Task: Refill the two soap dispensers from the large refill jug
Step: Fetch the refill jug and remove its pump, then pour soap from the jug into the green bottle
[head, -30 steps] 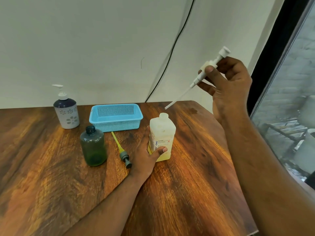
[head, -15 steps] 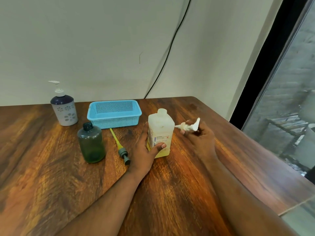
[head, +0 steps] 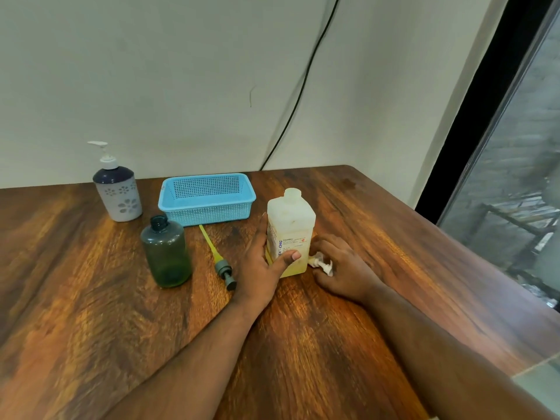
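Note:
A white square refill jug (head: 291,225) with yellow liquid low inside stands uncapped on the wooden table (head: 91,313). My left hand (head: 263,262) grips its left side, thumb across the label. My right hand (head: 339,268) lies low on the table just right of the jug and holds the white pump head (head: 322,264). A green dispenser bottle (head: 166,253) stands open to the left, with its grey pump and yellow tube (head: 219,260) lying beside it. A white-and-navy flowered dispenser (head: 116,192) stands at the back left with its pump on.
A light blue mesh basket (head: 207,198) sits behind the jug near the wall. A black cable (head: 303,83) runs down the wall to the table's back edge. The table's right edge borders a dark-framed window.
My right hand came down from high in the air with the white pump and now rests on the table beside the jug. The left hand kept its grip on the jug.

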